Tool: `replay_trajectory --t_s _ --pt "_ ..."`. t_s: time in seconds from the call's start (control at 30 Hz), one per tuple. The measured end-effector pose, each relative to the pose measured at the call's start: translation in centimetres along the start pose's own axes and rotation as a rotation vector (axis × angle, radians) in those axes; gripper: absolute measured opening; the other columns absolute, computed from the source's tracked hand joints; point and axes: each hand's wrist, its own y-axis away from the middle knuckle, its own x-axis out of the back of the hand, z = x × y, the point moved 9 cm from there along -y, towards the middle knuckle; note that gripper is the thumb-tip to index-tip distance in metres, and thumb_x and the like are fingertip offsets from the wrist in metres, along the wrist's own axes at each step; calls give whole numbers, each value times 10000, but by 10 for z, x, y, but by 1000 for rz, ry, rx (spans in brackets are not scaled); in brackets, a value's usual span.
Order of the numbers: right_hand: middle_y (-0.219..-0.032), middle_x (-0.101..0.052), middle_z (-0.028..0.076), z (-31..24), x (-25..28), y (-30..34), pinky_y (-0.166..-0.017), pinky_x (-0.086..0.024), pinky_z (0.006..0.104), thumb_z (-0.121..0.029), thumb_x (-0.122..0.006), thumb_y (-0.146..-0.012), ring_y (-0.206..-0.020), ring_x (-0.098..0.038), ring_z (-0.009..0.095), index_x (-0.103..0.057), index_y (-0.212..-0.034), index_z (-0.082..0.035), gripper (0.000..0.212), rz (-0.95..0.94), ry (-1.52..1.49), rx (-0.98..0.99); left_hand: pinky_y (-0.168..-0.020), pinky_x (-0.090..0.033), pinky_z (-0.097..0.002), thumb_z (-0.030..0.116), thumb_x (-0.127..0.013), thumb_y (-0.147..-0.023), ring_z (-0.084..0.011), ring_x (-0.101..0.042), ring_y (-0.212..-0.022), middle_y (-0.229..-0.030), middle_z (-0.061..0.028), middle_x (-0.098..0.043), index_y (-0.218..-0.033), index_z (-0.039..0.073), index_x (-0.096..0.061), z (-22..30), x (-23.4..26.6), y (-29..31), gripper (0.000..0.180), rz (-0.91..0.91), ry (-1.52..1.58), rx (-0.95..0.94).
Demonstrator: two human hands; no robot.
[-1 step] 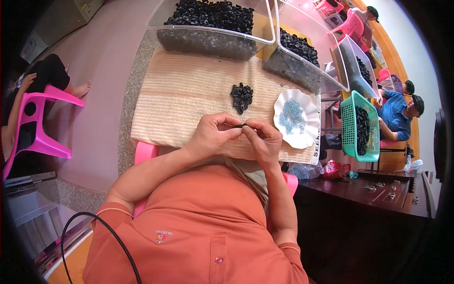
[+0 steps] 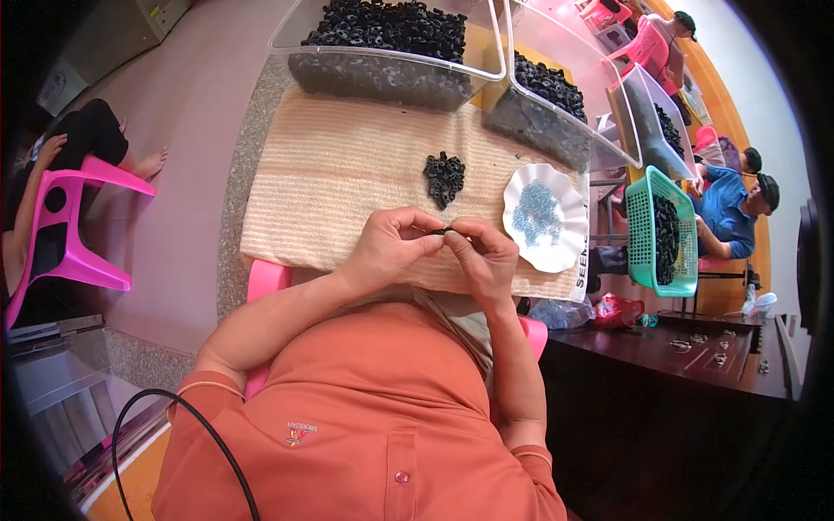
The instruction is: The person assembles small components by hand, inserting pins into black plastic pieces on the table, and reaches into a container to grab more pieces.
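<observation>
My left hand (image 2: 387, 249) and my right hand (image 2: 483, 256) meet over the near edge of a striped beige towel (image 2: 339, 165). The fingertips of both are pinched on one small black part (image 2: 444, 231), mostly hidden by the fingers. Just beyond my hands lies a small pile of black ring-like parts (image 2: 444, 180). A white scalloped plate (image 2: 569, 252) sits to the right of my right hand, with many tiny clear bluish pieces (image 2: 537, 213) spread on it.
Two clear plastic bins, one at the back (image 2: 382, 82) and one at back right (image 2: 539, 122), hold similar black parts. A green basket (image 2: 641, 234) stands farther right, near a person in blue (image 2: 734, 208). Another person sits on a pink chair (image 2: 87, 234) at left.
</observation>
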Motion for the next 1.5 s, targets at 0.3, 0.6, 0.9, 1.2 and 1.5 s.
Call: replay_trajectory --t_s 0.3,0.6,0.9,1.2,1.5 --pt "-959 -730 104 -5 2 -1 -795 -539 271 79 -784 -839 -893 -674 162 -745 -954 34 130 25 35 27 -806 -576 -239 -6 -744 -922 -84 -690 -917 -987 -42 -743 -1090 -21 -725 3 2 3 170 30 -158 -60" --pt "-925 -729 94 -6 0 -1 -792 -534 273 81 -784 -828 -889 -672 169 -749 -928 34 116 5 16 52 -791 -571 -231 -7 -748 -918 -80 -689 -913 -988 -39 -747 -1069 -17 -748 6 3 3 152 21 -316 -99" --pt "-942 -704 77 -7 -1 0 -763 -518 258 109 -774 -836 -877 -636 140 -738 -921 36 118 -10 38 42 -750 -559 -229 7 -780 -892 -69 -684 -873 -944 -34 -748 -1032 -10 -768 19 1 3 142 16 -385 -166" --pt "-924 -722 86 -4 -1 1 -786 -525 268 89 -789 -816 -884 -663 153 -749 -920 27 128 7 21 30 -720 -546 -223 13 -788 -880 -56 -672 -831 -910 -31 -750 -1013 -2 -770 19 2 3 135 27 -428 -187" --pt "-976 -712 93 2 2 3 -777 -545 271 86 -773 -846 -880 -659 148 -740 -934 32 109 -12 -12 -25 -720 -551 -228 3 -791 -868 -56 -672 -834 -906 -29 -757 -1011 -5 -768 18 2 3 145 7 -353 -130"
